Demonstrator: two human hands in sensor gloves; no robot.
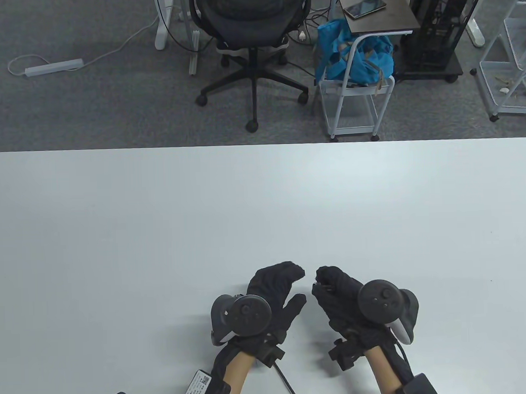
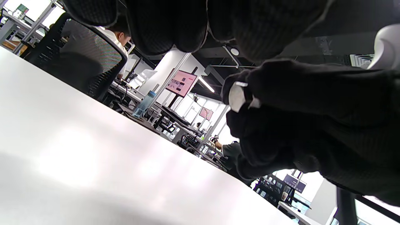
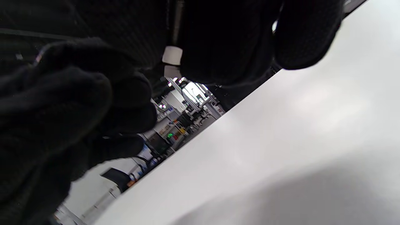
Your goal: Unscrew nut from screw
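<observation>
My right hand (image 1: 318, 284) pinches a small white plastic screw with its nut at its fingertips, just above the white table (image 1: 161, 235). In the left wrist view the white hex piece (image 2: 237, 96) sticks out of the right glove's fingers (image 2: 297, 93). In the right wrist view two white parts (image 3: 172, 56) show side by side between my right fingers (image 3: 225, 40); I cannot tell which is the nut. My left hand (image 1: 299, 286) hovers a short way to the left, fingers curled and thumb spread. It does not touch the piece, and nothing shows in it.
Both hands are low over the table's near middle. Cables (image 1: 286, 379) trail from the wrists to the front edge. Beyond the far edge stand an office chair (image 1: 250, 29) and a white cart with a blue bag (image 1: 355, 58).
</observation>
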